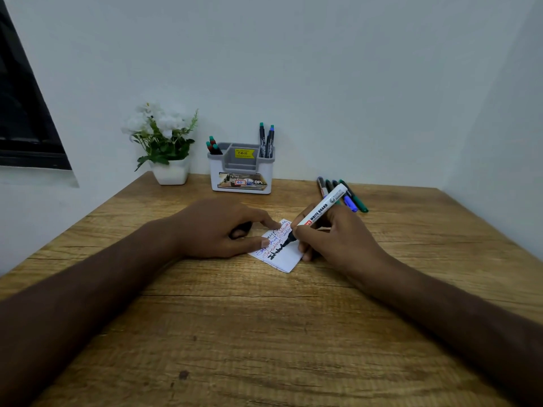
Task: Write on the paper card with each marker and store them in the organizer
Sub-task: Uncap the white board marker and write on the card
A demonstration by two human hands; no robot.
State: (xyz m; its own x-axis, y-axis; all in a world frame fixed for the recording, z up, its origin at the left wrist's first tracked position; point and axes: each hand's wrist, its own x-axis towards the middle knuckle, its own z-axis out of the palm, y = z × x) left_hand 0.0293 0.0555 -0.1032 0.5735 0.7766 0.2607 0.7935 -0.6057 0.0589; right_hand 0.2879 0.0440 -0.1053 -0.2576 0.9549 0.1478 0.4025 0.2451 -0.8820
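Note:
A small white paper card [286, 259] lies on the wooden table, covered with blue, red and black handwriting. My right hand [332, 239] grips a white whiteboard marker [321, 210] with its black tip on the card. My left hand [223, 227] presses the card's left edge with thumb and forefinger and holds a dark cap under its curled fingers. A white and grey organizer [241, 174] stands at the back, with several markers [213, 146] in its left slot and markers [266, 141] in its right slot. Several loose markers [352, 198] lie behind my right hand.
A white pot of artificial white flowers [164, 142] stands left of the organizer against the wall. A dark window frame [26, 113] is at the far left. The wooden table [264, 333] stretches toward me between my forearms.

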